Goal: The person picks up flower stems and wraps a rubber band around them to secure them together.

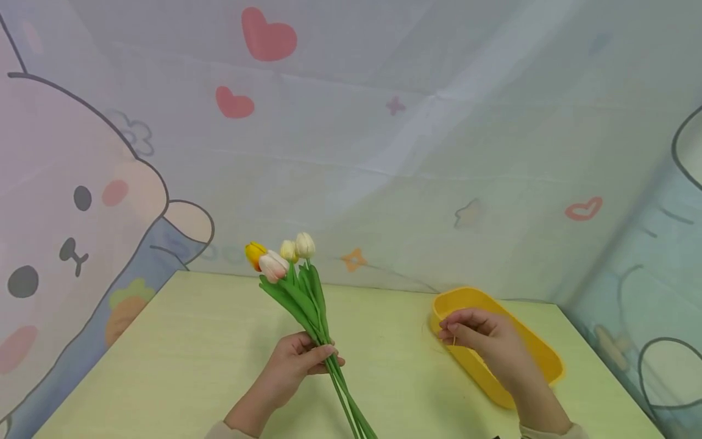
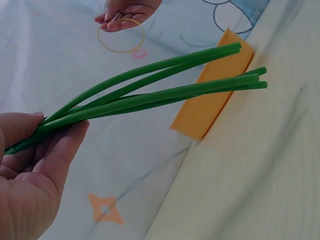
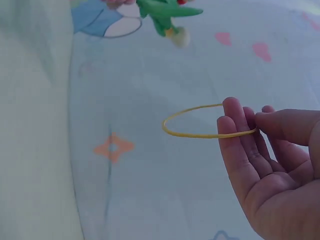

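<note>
My left hand [image 1: 298,364] grips the green stems of a bunch of tulips [image 1: 309,299], thumb lying across them. The blooms are yellow, white and pinkish, tilted up and to the left; below the hand the stems spread slightly toward the front edge. In the left wrist view the cut ends of the stems [image 2: 200,90] stick out past the fingers. My right hand [image 1: 490,344] pinches a thin yellow rubber band [image 3: 195,136] between thumb and fingers. The band hangs as an open loop, apart from the stems.
A yellow plastic basket [image 1: 479,377] stands on the right of the pale table [image 1: 214,353], below my right hand in the head view; its contents are partly hidden. A cartoon-printed cloth [image 1: 351,152] hangs behind the table's back edge.
</note>
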Motion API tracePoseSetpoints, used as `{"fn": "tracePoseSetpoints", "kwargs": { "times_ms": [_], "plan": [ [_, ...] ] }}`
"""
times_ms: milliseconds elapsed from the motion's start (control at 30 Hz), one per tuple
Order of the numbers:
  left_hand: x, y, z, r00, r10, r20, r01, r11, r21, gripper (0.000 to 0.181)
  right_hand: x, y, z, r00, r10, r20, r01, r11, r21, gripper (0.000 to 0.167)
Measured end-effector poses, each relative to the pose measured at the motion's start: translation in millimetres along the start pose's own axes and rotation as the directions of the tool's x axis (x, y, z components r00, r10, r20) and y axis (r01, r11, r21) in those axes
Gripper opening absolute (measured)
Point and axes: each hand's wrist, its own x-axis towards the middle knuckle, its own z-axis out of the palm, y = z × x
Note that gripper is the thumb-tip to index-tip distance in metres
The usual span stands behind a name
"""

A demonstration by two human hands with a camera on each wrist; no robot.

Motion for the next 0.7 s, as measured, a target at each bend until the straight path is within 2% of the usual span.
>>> {"fn": "tracePoseSetpoints", "kwargs": {
  "times_ms": [100, 233, 333, 467, 500, 567, 700],
  "plan": [
    [-0.1, 0.2, 0.4, 1.0, -0.005, -0.012, 0.005, 1.0, -0.002, 0.018, -7.2, 0, 7, 0.997, -0.037, 0.072, 0.026, 0.989, 0.145, 0.019],
    [0.0, 0.0, 0.8, 1.0, -0.008, -0.03, 0.008, 1.0, 0.004, 0.02, -16.0, 4, 16, 0.975, -0.13, 0.182, 0.062, 0.939, 0.338, 0.034],
    [0.2, -0.7, 0.4, 0.999, -0.007, -0.042, 0.007, 1.0, 0.01, 0.023, -22.6, 8, 23, 0.946, -0.195, 0.259, 0.054, 0.883, 0.465, 0.041],
    [0.2, -1.3, 0.2, 0.999, -0.013, -0.05, 0.013, 1.0, 0.011, 0.024, -30.9, 12, 34, 0.911, -0.245, 0.332, -0.02, 0.777, 0.629, 0.049],
    [0.1, -1.4, 0.3, 0.999, -0.014, -0.05, 0.015, 1.0, 0.011, 0.024, -33.0, 12, 37, 0.907, -0.249, 0.34, -0.042, 0.75, 0.661, 0.051],
    [0.1, -1.2, 0.4, 0.999, -0.017, -0.051, 0.017, 1.0, 0.014, 0.024, -36.9, 14, 43, 0.903, -0.254, 0.347, -0.066, 0.716, 0.695, 0.053],
    [0.1, -0.4, -0.1, 0.998, -0.011, -0.061, 0.013, 1.0, 0.022, 0.025, -44.1, 15, 53, 0.919, -0.219, 0.327, -0.074, 0.72, 0.69, 0.052]
  ]
}}
